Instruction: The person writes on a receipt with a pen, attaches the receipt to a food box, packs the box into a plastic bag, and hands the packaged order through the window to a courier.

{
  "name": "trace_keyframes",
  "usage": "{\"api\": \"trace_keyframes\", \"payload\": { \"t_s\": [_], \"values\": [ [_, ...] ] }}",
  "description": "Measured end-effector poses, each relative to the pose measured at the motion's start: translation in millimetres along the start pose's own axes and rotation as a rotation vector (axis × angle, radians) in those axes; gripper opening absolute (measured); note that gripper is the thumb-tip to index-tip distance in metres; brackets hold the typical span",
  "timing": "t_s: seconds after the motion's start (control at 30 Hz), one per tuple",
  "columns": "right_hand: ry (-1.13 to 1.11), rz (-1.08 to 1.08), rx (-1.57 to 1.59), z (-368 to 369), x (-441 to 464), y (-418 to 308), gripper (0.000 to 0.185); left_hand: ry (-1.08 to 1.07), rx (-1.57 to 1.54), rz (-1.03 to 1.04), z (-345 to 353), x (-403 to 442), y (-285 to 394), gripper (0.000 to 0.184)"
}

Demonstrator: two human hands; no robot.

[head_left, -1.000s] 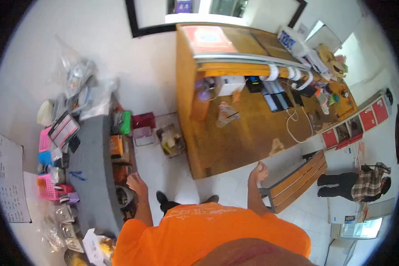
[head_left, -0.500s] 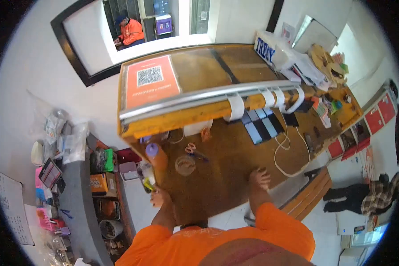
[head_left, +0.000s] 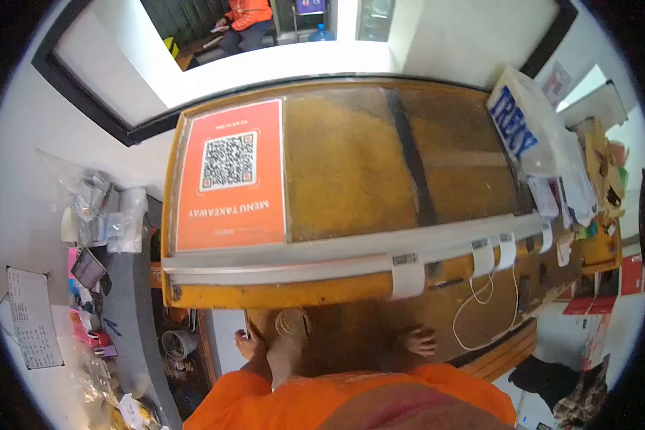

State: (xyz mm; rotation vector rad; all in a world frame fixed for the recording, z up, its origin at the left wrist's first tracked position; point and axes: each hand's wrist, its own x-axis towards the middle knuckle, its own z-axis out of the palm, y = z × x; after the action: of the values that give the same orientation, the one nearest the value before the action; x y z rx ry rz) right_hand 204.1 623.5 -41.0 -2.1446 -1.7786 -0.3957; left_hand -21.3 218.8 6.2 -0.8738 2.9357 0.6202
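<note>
Our left hand (head_left: pixel 249 345) is showing in the head view beside the left edge of the desk (head_left: pixel 358 344), its fingers bending; we are not managing to tell whether they are closing on anything. Our right hand (head_left: pixel 419 342) is hovering over or resting on the desk's lower surface, fingers loosely bending and slightly apart, with nothing visible in them; blur is hiding any contact. Between the hands, nearer the left, a round clear container (head_left: pixel 291 324) is sitting on that brown surface, its contents too smeared to name.

The raised top (head_left: pixel 344 165) is covering the desk's far part. It is carrying an orange sign (head_left: pixel 231 179) with a QR code, facing away from us, and a white package (head_left: pixel 523 125) at the right. Paper strips (head_left: pixel 408 276) are hanging from the metal rail (head_left: pixel 287 269), and a white cable (head_left: pixel 457 330) is looping below.

Beyond the window opening, a person in orange (head_left: pixel 247 18) is sitting, head cut off by the frame. At lower right, another person (head_left: pixel 552 380) is appearing only as blurred dark and checked clothing. On the left, a grey worktop (head_left: pixel 132 315) is running past a whiteboard (head_left: pixel 32 315) whose writing is staying illegible.
</note>
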Motion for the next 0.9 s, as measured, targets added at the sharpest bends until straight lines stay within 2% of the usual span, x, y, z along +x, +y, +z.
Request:
{"api": "trace_keyframes", "payload": {
  "t_s": [0.03, 0.1, 0.17, 0.23, 0.3, 0.33, 0.4, 0.43, 0.63, 0.9],
  "values": [
    [0.0, -0.006, 0.019, 1.2, -0.6, -4.6, 0.051, -0.037, -0.08, 0.071, -0.4, 3.6, 3.9, 0.061],
    [0.011, -0.021, 0.05, 5.2, 4.1, -10.9, 0.05, -0.03, -0.039, 0.045, -14.1, -2.1, 16.1, 0.057],
    [0.032, -0.036, 0.082, 10.8, 7.8, -19.3, 0.05, -0.18, -0.002, -0.074, -26.8, -5.8, 37.5, 0.054],
    [0.046, -0.045, 0.116, 16.2, 11.2, -27.5, 0.05, -0.178, 0.013, -0.108, -13.1, -2.0, 18.9, 0.056],
    [0.062, -0.047, 0.149, 21.7, 17.9, -34.1, 0.049, -0.058, -0.032, 0.105, -1.5, -3.0, 3.5, 0.057],
    [0.072, -0.042, 0.171, 26.8, 14.8, -42.5, 0.049, -0.05, -0.044, 0.108, 0.9, -1.3, 1.9, 0.057],
    [0.092, -0.049, 0.213, 36.1, 17.1, -49.8, 0.049, -0.09, -0.06, 0.278, -6.2, -5.6, 4.7, 0.053],
    [0.099, -0.065, 0.226, 38.2, 18.2, -48.9, 0.048, -0.112, -0.068, 0.299, -11.9, -11.5, 1.5, 0.053],
    [0.126, -0.235, 0.266, 44.9, 25.3, -45.3, 0.047, -0.183, -0.033, 0.105, -25.9, -21.8, -3.2, 0.052],
    [0.179, -0.274, 0.338, 46.4, 28.6, -45.5, 0.045, -0.211, -0.012, 0.022, -26.0, -22.9, -3.6, 0.05]
  ]
}}
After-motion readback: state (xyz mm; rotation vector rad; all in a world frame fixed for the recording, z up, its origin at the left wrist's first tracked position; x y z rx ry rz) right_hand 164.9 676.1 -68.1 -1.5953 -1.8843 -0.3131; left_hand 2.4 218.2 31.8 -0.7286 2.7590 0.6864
